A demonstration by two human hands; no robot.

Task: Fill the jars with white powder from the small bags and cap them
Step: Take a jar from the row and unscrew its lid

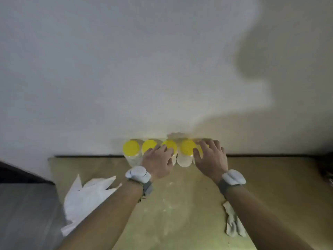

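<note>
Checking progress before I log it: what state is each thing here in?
Five jars: upright, yellow-capped, in a row.
Left hand: fingers resting on two lids.
Right hand: curled over rightmost jar.
White bags: lying flat.
White scrap: crumpled.

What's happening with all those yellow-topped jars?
A person has both hands on a row of five yellow-lidded jars standing against the wall at the back of the table. The left hand lies across the second and third jars; the right hand covers the fifth jar's lid. Every visible lid is on. White bags, seemingly emptied, lie nearer.
</note>
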